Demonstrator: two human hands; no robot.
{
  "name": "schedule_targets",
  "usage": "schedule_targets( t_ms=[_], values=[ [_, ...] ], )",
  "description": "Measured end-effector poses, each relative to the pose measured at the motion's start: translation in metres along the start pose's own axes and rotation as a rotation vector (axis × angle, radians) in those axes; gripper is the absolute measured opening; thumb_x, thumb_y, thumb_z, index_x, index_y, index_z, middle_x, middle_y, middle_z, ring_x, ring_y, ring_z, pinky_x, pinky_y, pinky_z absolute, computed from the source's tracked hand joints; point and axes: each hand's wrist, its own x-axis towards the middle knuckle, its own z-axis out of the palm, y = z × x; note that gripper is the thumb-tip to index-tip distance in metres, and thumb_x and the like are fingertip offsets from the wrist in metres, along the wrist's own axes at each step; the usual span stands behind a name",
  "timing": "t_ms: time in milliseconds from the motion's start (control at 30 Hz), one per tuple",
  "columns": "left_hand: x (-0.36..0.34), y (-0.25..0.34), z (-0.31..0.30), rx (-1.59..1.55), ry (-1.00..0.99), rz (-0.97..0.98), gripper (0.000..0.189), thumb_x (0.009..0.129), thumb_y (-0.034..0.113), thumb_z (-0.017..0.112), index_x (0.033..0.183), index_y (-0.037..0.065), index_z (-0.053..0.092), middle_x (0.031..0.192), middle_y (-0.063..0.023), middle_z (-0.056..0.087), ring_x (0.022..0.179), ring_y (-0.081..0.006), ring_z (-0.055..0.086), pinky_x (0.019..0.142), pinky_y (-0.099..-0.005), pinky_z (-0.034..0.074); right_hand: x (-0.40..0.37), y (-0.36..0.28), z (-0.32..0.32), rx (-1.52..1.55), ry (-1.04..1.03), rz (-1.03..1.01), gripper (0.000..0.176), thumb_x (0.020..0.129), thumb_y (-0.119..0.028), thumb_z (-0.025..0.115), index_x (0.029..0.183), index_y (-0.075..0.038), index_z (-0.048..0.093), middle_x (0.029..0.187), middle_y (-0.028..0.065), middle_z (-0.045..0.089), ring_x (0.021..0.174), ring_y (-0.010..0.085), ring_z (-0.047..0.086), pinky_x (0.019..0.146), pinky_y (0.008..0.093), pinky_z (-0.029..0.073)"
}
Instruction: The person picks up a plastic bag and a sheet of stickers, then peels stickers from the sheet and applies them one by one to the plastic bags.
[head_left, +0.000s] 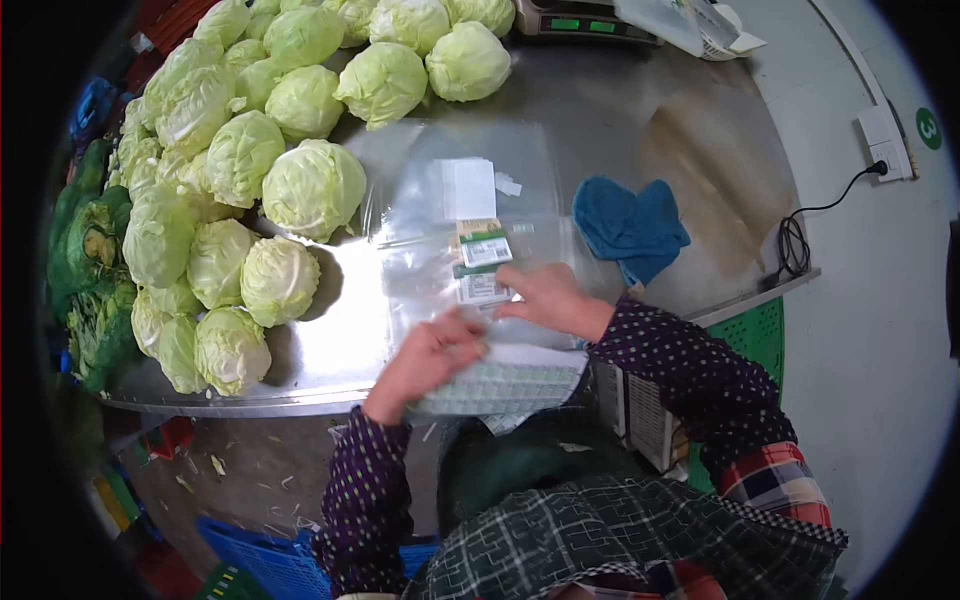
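Note:
My left hand (425, 358) is blurred, with its fingers curled at the upper left edge of a pale sheet with green print (505, 380), which looks like a label sheet and overhangs the table's front edge. My right hand (552, 300) has its thumb and forefinger apart, the fingertips touching a white-and-green label (482, 289). Another such label (486, 250) lies just above it. Both rest on clear plastic bags (410, 210) spread flat on the metal table. A white paper slip (468, 188) sits farther up on the plastic, beside a small torn piece.
Many cabbages (314, 190) are piled at the left and back. A blue cloth (632, 228) lies to the right of the bags. At the back stands a scale (585, 22) with green displays. A black cable (793, 248) hangs at the right, and a blue crate (262, 556) is on the floor.

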Motion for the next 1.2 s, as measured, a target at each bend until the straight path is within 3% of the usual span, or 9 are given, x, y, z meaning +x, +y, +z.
schedule_targets(
  t_ms=[133,300,500,567,633,700,967,1033,1200],
  values=[
    [-0.016,0.026,0.011,0.298,-0.317,0.211,0.011,0.081,0.012,0.068,0.08,0.001,0.069,0.094,-0.0143,0.067,0.1,-0.022,0.062,0.109,-0.0444,0.031,0.008,0.004,0.003,0.198,-0.068,-0.072,0.027,0.081,-0.034,0.064,0.093,-0.01,0.064,0.071,0.0131,0.063,0.069,0.033,0.063,0.06,0.0437,0.047],
    [-0.01,0.015,0.012,0.235,-0.181,0.21,0.01,0.081,0.011,0.068,0.081,0.001,0.069,0.089,-0.0131,0.068,0.098,-0.0231,0.063,0.112,-0.045,0.026,0.012,-0.007,-0.017,-0.058,-0.128,-0.169,0.029,0.082,-0.034,0.063,0.09,-0.007,0.066,0.072,0.0156,0.062,0.069,0.0321,0.063,0.061,0.0425,0.047],
    [-0.001,-0.005,0.01,0.265,-0.016,0.25,0.014,0.08,0.015,0.069,0.077,0.001,0.067,0.082,-0.0137,0.067,0.098,-0.0256,0.063,0.112,-0.0449,0.025,0.038,0.001,-0.038,0.464,-0.246,0.011,0.025,0.079,-0.028,0.065,0.085,-0.004,0.069,0.079,0.0194,0.065,0.073,0.0321,0.064,0.069,0.0406,0.049],
    [0.006,-0.013,0.008,0.27,0.026,0.104,0.016,0.08,0.015,0.069,0.074,0.0,0.066,0.078,-0.0128,0.067,0.098,-0.0258,0.064,0.113,-0.0453,0.024,0.09,0.023,-0.092,0.216,0.454,-0.031,0.026,0.083,-0.027,0.064,0.079,-0.001,0.067,0.072,0.0131,0.065,0.062,0.021,0.061,0.062,0.0329,0.048],
    [0.004,-0.014,0.013,0.253,0.028,0.11,0.019,0.081,0.016,0.069,0.071,0.0,0.065,0.076,-0.0129,0.067,0.098,-0.0258,0.064,0.113,-0.0455,0.022,0.109,0.025,-0.176,1.045,0.845,0.427,0.008,0.083,-0.011,0.064,0.087,-0.003,0.063,0.075,0.0042,0.063,0.068,0.013,0.059,0.064,0.0263,0.048],
    [0.001,-0.019,0.015,0.253,0.06,0.113,0.02,0.081,0.016,0.069,0.071,0.0,0.065,0.076,-0.0129,0.067,0.097,-0.0253,0.065,0.113,-0.0454,0.022,0.09,0.036,-0.15,0.628,0.693,-0.029,0.008,0.084,-0.009,0.065,0.088,-0.002,0.062,0.076,0.0023,0.063,0.069,0.0107,0.059,0.066,0.0251,0.048],
    [0.001,-0.018,0.016,0.228,0.062,0.077,0.014,0.081,0.013,0.068,0.076,0.0,0.068,0.079,-0.0118,0.068,0.095,-0.0215,0.064,0.114,-0.0451,0.02,0.029,0.018,-0.022,0.313,0.236,0.396,0.041,0.062,-0.031,0.083,0.081,-0.003,0.059,0.074,0.0091,0.063,0.069,0.0221,0.064,0.062,0.0338,0.049],
    [0.004,-0.018,0.015,0.232,0.077,0.123,0.016,0.081,0.014,0.069,0.074,0.0,0.067,0.075,-0.012,0.067,0.093,-0.0236,0.066,0.112,-0.0466,0.023,0.026,0.022,-0.034,-0.093,0.253,0.138,0.04,0.065,-0.032,0.079,0.091,-0.007,0.063,0.08,0.0106,0.061,0.075,0.0249,0.064,0.066,0.033,0.051],
    [-0.018,0.008,0.021,0.089,-0.136,0.075,0.009,0.08,0.009,0.068,0.081,0.001,0.07,0.086,-0.0128,0.069,0.095,-0.0184,0.063,0.112,-0.0405,0.027,0.001,0.006,-0.001,0.126,0.09,-0.13,0.025,0.072,-0.029,0.073,0.088,-0.011,0.066,0.085,0.0094,0.06,0.079,0.0253,0.063,0.066,0.0372,0.05]
  ],
)
